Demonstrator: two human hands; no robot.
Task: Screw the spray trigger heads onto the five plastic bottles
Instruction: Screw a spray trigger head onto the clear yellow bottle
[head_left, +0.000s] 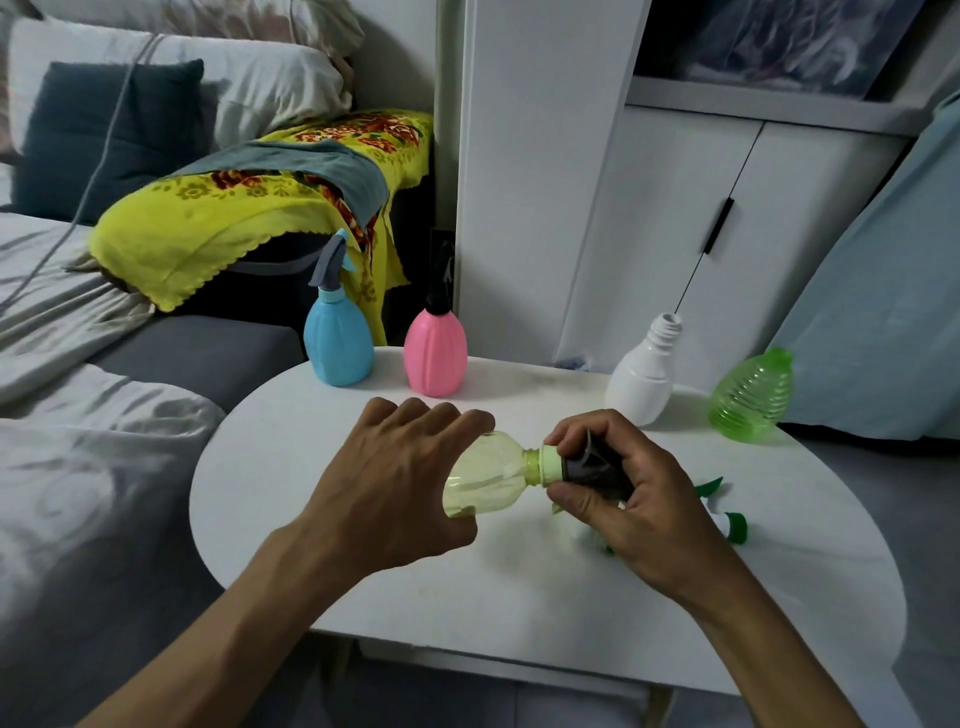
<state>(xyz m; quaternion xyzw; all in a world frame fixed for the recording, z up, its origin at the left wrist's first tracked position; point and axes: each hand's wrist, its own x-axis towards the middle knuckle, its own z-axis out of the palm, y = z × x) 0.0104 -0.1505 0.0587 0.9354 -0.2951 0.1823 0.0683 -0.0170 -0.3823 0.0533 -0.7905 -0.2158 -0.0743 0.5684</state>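
Observation:
My left hand (400, 483) grips a clear yellow bottle (488, 475) lying sideways above the white table (519, 587). My right hand (618, 493) is closed around a dark spray trigger head (592, 467) whose pale green collar sits on the bottle's neck. At the table's back stand a blue bottle (338, 340) with a grey trigger head and a pink bottle (435, 351) with a black trigger head. A white bottle (641, 382) and a green ribbed bottle (753, 397) stand at the back right with open necks. A green-and-white trigger head (730, 525) lies partly hidden behind my right hand.
A bed with grey and white bedding runs along the left. A yellow flowered cloth (234, 218) drapes over a dark piece of furniture behind the table. White cabinet doors (701, 234) stand behind the table on the right, and a pale blue fabric hangs at the far right.

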